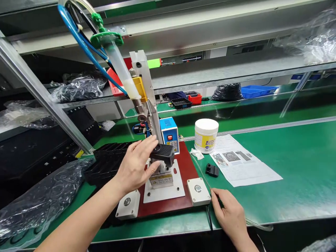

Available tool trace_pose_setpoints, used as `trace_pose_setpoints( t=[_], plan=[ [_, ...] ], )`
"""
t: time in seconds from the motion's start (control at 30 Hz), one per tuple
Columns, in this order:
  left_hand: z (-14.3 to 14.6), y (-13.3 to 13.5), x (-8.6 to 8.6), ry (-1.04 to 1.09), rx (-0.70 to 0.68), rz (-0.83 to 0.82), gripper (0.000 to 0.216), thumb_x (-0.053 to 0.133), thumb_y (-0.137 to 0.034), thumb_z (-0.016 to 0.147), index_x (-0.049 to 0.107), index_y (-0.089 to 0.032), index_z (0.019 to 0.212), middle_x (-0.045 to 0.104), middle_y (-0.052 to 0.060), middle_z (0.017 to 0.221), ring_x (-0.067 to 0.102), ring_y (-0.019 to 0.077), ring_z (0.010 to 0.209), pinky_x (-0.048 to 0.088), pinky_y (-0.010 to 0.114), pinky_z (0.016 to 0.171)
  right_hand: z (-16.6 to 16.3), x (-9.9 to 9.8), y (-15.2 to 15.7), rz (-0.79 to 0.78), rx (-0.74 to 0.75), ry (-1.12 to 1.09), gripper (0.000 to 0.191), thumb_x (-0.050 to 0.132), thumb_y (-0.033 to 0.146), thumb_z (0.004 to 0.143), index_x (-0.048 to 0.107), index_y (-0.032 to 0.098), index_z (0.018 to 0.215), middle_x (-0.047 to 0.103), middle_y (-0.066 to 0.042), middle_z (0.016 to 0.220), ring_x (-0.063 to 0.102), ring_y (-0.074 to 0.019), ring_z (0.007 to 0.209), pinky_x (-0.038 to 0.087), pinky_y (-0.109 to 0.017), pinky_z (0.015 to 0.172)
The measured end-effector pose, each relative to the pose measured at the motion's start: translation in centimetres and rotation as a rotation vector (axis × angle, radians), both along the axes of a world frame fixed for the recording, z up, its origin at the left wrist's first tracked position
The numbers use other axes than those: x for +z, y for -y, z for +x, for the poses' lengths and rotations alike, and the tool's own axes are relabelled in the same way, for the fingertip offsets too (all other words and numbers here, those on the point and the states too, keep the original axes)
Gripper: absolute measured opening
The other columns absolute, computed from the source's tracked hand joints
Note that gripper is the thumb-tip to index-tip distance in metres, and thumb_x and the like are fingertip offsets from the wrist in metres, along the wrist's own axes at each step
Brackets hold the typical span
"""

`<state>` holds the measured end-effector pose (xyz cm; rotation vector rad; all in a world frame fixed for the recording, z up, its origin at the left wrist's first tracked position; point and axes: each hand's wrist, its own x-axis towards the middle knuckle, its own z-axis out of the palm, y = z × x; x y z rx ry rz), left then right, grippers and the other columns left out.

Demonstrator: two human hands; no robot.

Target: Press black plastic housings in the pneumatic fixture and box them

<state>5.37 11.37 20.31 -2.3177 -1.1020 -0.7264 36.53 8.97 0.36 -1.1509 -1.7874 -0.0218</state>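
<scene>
My left hand (pixel 138 162) reaches over the base of a dispensing press. Its thumb and fingers sit around the left end of a black ribbed plastic housing (pixel 165 153), which is at the metal fixture (pixel 161 179) under the nozzle (pixel 141 117). Beside the right white button box (pixel 198 191), my right hand (pixel 229 213) is closed, with a thin clear tube (pixel 201 171) running into its fingertips and out behind it. A syringe barrel (pixel 123 70) with a green cap hangs tilted above the fixture. Part of the housing is hidden by my left fingers.
Another white button box (pixel 127 204) stands front left. Black trays (pixel 105 162) and plastic bagging (pixel 44 196) lie left. Behind are a blue control box (pixel 169 134) and a white tub (pixel 206 135). A small black part (pixel 212 170) and a printed sheet (pixel 244 164) lie right.
</scene>
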Motion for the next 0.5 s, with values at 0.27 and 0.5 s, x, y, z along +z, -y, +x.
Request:
trace_pose_setpoints(
  t=[0.27, 0.5],
  plan=[
    [0.9, -0.1, -0.9, -0.098, 0.016, 0.045, 0.051, 0.057, -0.026, 0.092, 0.041, -0.011, 0.138, 0.053, 0.017, 0.139, 0.048, 0.0266, 0.131, 0.041, 0.045, 0.103, -0.1, 0.1, 0.1, -0.007, -0.004, -0.016, 0.014, 0.049, 0.026, 0.102, 0.06, 0.019, 0.098, 0.064, -0.004, 0.086, 0.06, -0.0201, 0.079, 0.045, -0.034, 0.072],
    [-2.1, 6.3, -6.1, 0.191, 0.023, 0.061, 0.062, 0.059, -0.009, 0.085, 0.036, -0.013, 0.143, 0.05, 0.021, 0.139, 0.048, 0.028, 0.13, 0.043, 0.046, 0.103, 0.2, 0.8, 0.4, 0.049, 0.028, -0.077, 0.011, 0.05, 0.02, 0.099, 0.061, 0.019, 0.101, 0.065, -0.006, 0.089, 0.062, -0.0218, 0.082, 0.05, -0.035, 0.072]
  ],
)
